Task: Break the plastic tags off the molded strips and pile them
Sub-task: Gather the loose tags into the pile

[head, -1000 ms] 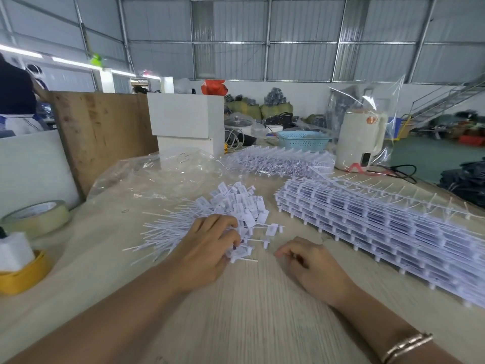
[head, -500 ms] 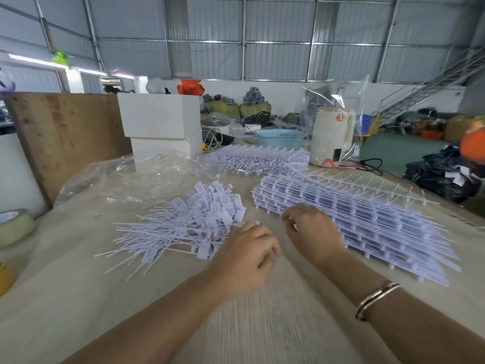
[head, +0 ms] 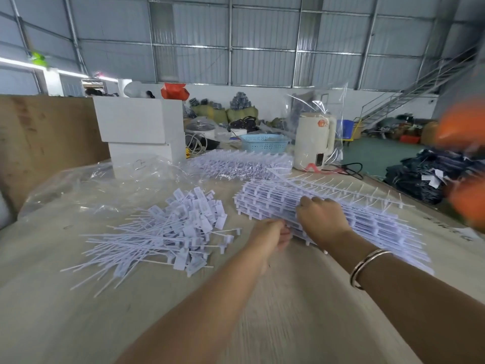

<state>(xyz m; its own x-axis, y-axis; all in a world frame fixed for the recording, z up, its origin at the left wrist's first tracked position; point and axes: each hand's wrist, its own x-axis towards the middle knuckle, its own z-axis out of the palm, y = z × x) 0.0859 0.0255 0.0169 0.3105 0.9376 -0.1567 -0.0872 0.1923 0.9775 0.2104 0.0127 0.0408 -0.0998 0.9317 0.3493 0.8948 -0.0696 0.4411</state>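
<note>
Both hands (head: pixel 296 227) at molded strips (head: pixel 341 219); no writing legible.

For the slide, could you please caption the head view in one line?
Both hands, left and right, reach onto the stack of molded strips, beside the pile of loose tags.

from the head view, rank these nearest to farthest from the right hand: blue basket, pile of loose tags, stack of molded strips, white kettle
From the right hand:
1. stack of molded strips, under the hand, touching it
2. pile of loose tags, to its left
3. white kettle, behind, table's far edge
4. blue basket, far side; close to the kettle's rank
</note>
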